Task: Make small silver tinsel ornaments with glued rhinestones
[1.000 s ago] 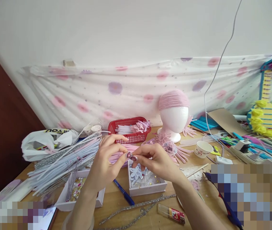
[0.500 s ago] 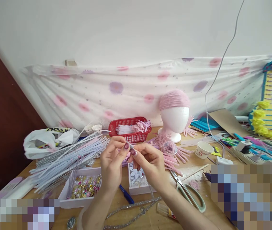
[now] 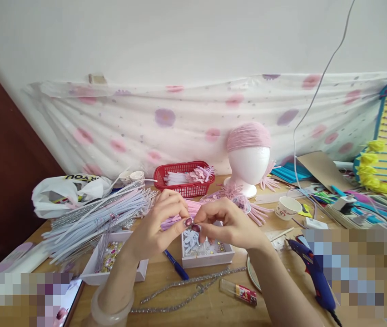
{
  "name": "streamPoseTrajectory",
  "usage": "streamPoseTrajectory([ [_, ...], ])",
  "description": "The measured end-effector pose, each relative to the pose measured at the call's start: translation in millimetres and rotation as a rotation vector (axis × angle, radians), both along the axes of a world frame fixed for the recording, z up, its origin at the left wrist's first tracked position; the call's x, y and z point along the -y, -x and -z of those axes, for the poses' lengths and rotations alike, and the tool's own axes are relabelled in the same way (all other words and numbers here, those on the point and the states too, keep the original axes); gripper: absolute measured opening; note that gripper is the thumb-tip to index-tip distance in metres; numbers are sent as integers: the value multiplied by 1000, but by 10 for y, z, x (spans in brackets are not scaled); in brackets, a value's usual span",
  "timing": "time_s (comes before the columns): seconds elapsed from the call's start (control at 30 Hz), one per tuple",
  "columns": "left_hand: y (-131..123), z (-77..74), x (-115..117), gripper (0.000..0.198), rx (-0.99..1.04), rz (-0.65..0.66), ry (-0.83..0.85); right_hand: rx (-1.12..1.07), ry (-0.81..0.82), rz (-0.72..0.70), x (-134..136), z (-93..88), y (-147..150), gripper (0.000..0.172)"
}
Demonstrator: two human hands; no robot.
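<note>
Both hands sunk lower; left hand (image 3: 159,223) and right hand (image 3: 229,225) thumb-tips pinched together, held piece hidden between them, just above white tray (image 3: 210,262).

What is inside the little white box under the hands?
A pale blue fuzzy snowflake shape and small shiny beads lie in the white box. The right hand covers its back part, so what lies there cannot be seen.

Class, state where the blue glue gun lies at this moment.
The blue glue gun lies low on the right in the head view, on the wooden table, just right of the person's right forearm, nearer than the paper cup.
</note>
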State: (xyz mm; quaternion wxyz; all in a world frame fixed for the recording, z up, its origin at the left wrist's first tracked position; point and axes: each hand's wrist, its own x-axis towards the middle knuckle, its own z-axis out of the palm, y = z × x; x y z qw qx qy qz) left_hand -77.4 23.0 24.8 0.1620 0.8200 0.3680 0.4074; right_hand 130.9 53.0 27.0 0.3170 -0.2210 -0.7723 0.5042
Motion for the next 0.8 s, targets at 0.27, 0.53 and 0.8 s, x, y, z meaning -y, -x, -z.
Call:
streamPoseTrajectory([
  [0.27, -186, 82, 31, 20, 230, -289, -286, -284, 229, 68, 41, 41, 175, 27],
  [0.53, -345, 168, 54, 20, 348, -321, -250, -404, 252, 140, 89, 65, 267, 26],
  [0.8, -108, -11, 66, 30, 179, 112, 87, -267, 416, -100, 9, 44, 109, 12],
])
